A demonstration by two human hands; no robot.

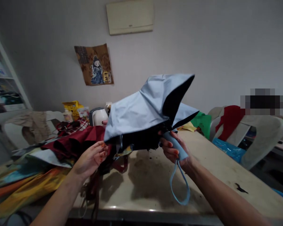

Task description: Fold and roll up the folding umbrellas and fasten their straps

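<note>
A light blue umbrella [134,113] with a black underside hangs partly folded above the table. My right hand [173,147] is wrapped round its blue handle, and a blue wrist strap [184,201] dangles below. At the canopy's lower left corner, my left hand [94,157] has curled fingers with the fingertips at the fabric edge; they look pinched on that corner. Beside and behind my left hand lies a dark red umbrella [77,141]. More folded umbrellas in yellow, orange and green [37,185] are spread at the left.
The pale table [214,169] has a small black scrap [240,188] at the right. A white kettle [99,116] and a yellow packet [73,108] stand behind. Chairs are on both sides, the right one [264,138] near a person's head, which is blurred out.
</note>
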